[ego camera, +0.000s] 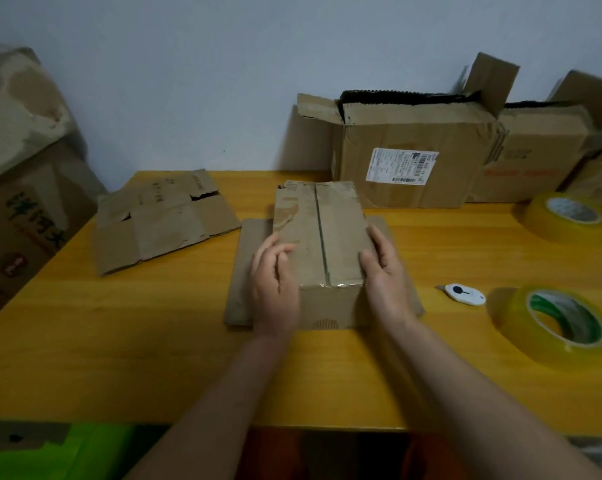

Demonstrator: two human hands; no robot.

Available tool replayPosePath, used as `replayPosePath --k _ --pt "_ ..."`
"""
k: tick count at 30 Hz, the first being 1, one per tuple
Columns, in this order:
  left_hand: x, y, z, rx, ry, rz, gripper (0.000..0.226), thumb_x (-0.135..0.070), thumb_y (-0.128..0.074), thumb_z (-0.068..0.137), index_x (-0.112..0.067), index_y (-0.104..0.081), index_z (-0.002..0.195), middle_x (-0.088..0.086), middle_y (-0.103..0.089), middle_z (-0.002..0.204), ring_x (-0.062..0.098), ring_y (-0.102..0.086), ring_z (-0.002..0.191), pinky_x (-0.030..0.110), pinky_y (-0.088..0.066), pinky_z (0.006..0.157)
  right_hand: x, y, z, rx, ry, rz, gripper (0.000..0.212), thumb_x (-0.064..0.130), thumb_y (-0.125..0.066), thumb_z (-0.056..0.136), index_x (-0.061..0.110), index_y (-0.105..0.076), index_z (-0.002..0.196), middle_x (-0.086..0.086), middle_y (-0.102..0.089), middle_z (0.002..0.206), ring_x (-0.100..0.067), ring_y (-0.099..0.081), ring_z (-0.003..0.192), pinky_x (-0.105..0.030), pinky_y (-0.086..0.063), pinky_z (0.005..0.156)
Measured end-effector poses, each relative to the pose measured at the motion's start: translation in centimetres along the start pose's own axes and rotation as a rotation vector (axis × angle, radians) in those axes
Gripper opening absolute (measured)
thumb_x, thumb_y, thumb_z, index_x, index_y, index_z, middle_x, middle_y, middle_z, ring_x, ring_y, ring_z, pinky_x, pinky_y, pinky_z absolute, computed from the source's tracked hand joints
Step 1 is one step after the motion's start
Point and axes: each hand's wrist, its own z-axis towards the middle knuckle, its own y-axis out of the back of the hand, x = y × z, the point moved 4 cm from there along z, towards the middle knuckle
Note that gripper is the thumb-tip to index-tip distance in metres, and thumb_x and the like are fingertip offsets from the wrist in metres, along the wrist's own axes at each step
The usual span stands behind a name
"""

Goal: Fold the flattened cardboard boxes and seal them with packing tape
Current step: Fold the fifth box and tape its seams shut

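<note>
A small folded cardboard box [318, 233] stands in the middle of the yellow table [119, 341], its two top flaps closed with a seam down the centre. Flat cardboard flaps [239, 289] stick out from under it on both sides. My left hand [273, 275] presses on the box's left top edge and side. My right hand [384, 275] presses against its right side. A flattened cardboard box [161, 220] lies to the left. Two rolls of packing tape sit at the right, one near [555, 327] and one farther back [562, 216].
A small white cutter [464, 294] lies between the box and the near tape roll. Opened cardboard boxes [410, 150] stand against the wall at the back right. A large worn box [22, 188] stands beside the table on the left.
</note>
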Motion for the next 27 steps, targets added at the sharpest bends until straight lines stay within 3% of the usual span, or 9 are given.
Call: replayPosePath --k 4,6,8,9,11,12,17,22,27 --pt "0.1 2.8 2.3 0.223 0.077 0.174 0.035 -0.01 -0.037 0.102 -0.024 -0.06 0.123 -0.001 -0.051 0.14 0.016 -0.045 0.127 0.025 -0.037 0.097 0.3 -1.6 -3.0 0.209 -0.094 0.078 0.06 0.018 -0.043 0.1 0.028 -0.014 0.152 0.008 -0.02 0.156 -0.005 -0.022 0.138 -0.027 -0.02 0.115" --pt "-0.5 4.9 4.0 0.287 0.084 0.503 0.034 -0.014 -0.039 0.1 -0.028 -0.059 0.124 0.001 -0.052 0.138 0.023 -0.045 0.124 0.034 -0.039 0.096 0.4 -2.0 -4.8 0.195 -0.077 0.127 0.049 0.021 -0.045 0.1 0.025 -0.032 0.147 0.006 -0.037 0.149 -0.009 -0.034 0.136 -0.034 -0.028 0.115" --pt "-1.7 5.6 4.0 0.397 0.064 0.748 0.037 -0.041 -0.042 0.096 -0.027 -0.053 0.129 0.004 -0.044 0.144 0.025 -0.035 0.132 0.04 -0.031 0.105 0.7 -1.5 -5.6 0.041 -0.034 0.182 0.027 0.021 -0.046 0.099 0.016 -0.056 0.125 0.002 -0.062 0.116 -0.011 -0.055 0.114 -0.034 -0.043 0.103" --pt "-2.2 5.4 3.3 0.501 0.062 0.836 0.058 -0.061 -0.04 0.091 -0.026 -0.045 0.137 0.008 -0.034 0.151 0.027 -0.026 0.139 0.043 -0.023 0.111 1.0 -1.3 -5.7 -0.022 -0.011 0.174 0.022 0.019 -0.047 0.099 0.013 -0.06 0.116 0.002 -0.063 0.104 -0.013 -0.058 0.105 -0.034 -0.046 0.097" --pt "-2.4 4.9 1.0 0.684 0.06 0.984 0.097 -0.087 -0.032 0.074 -0.03 -0.02 0.151 0.01 -0.007 0.162 0.031 -0.002 0.148 0.049 -0.005 0.117 1.8 -1.1 -5.3 -0.056 0.022 0.111 0.018 0.017 -0.049 0.098 0.011 -0.059 0.111 0.005 -0.06 0.099 -0.015 -0.058 0.101 -0.029 -0.048 0.09" --pt "-2.6 4.9 0.1 0.733 0.023 1.032 0.099 -0.089 -0.03 0.073 -0.033 -0.011 0.153 0.011 0.001 0.162 0.032 0.005 0.148 0.05 0.0 0.117 2.1 -1.0 -4.9 -0.06 0.045 0.052 0.018 0.017 -0.05 0.097 0.012 -0.058 0.112 0.004 -0.058 0.101 -0.016 -0.056 0.102 -0.026 -0.047 0.089" --pt "-3.3 7.6 -2.3 0.869 -0.174 1.057 0.069 -0.056 -0.038 0.096 -0.033 -0.006 0.153 0.002 0.005 0.163 0.023 0.004 0.149 0.043 -0.001 0.119 3.6 0.5 -1.6 -0.139 0.14 -0.299 0.031 0.018 -0.051 0.093 0.013 -0.052 0.124 -0.003 -0.046 0.124 -0.018 -0.042 0.121 -0.037 -0.037 0.106" --pt "-4.2 10.0 -4.2 1.024 -0.206 0.94 0.066 -0.032 -0.046 0.1 -0.032 -0.007 0.153 -0.011 -0.003 0.162 0.012 0.001 0.148 0.036 -0.007 0.118 3.7 1.2 0.6 0.076 0.065 -0.464 0.047 0.025 -0.055 0.095 0.019 -0.042 0.139 -0.006 -0.04 0.141 -0.018 -0.05 0.112 -0.038 -0.041 0.101" --pt "-4.8 10.0 -3.7 0.898 -0.156 0.851 0.051 -0.009 -0.055 0.092 -0.039 -0.041 0.131 -0.008 -0.043 0.142 0.013 -0.041 0.129 0.035 -0.038 0.105 3.3 1.9 0.3 0.309 0.032 -0.516 0.054 0.032 -0.061 0.091 0.02 -0.044 0.141 -0.005 -0.045 0.14 -0.024 -0.044 0.126 -0.044 -0.038 0.106"
